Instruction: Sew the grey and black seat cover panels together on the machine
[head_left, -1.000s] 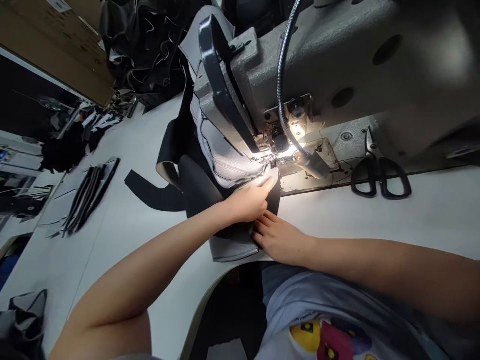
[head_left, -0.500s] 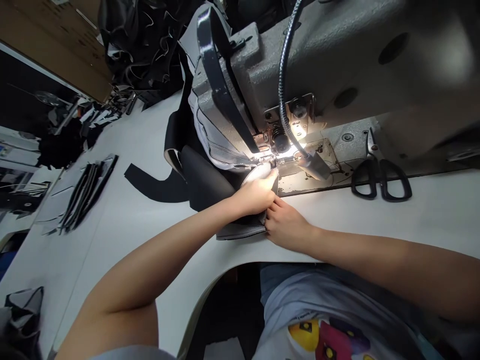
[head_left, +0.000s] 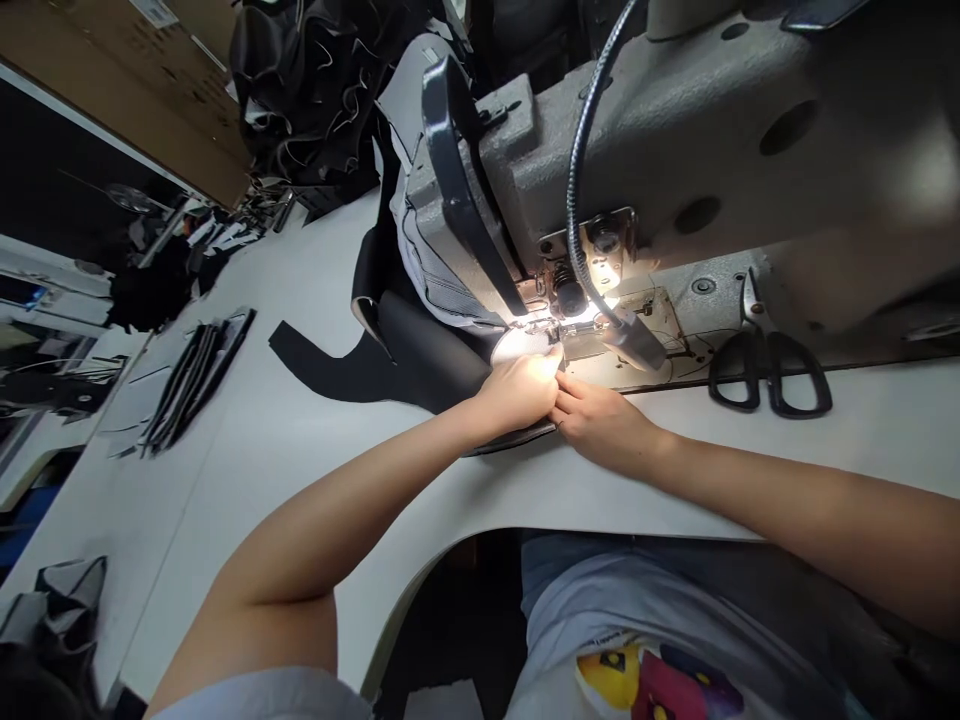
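A grey sewing machine (head_left: 570, 170) stands over the table, its lamp lighting the needle area. Black fabric with a pale grey backing (head_left: 427, 345) lies under the presser foot and trails off to the left. My left hand (head_left: 521, 390) is closed on the fabric just in front of the foot, thumb and fingers pinching its edge. Touching it on the right, my right hand (head_left: 604, 425) grips the same edge with fingers bent. The needle tip and the exact stitch line are hidden by glare and the machine parts.
Black-handled scissors (head_left: 769, 360) lie on the machine bed's right side. A stack of cut pieces (head_left: 199, 380) rests on the white table (head_left: 300, 510) at left. Dark material (head_left: 315, 100) is heaped behind, near a cardboard box (head_left: 127, 80). A bendy lamp neck (head_left: 581, 150) hangs before the machine.
The near edge of the fabric has moved up toward the machine, with less of it hanging below my hands. My right hand has shifted slightly up. The view has swung a little.
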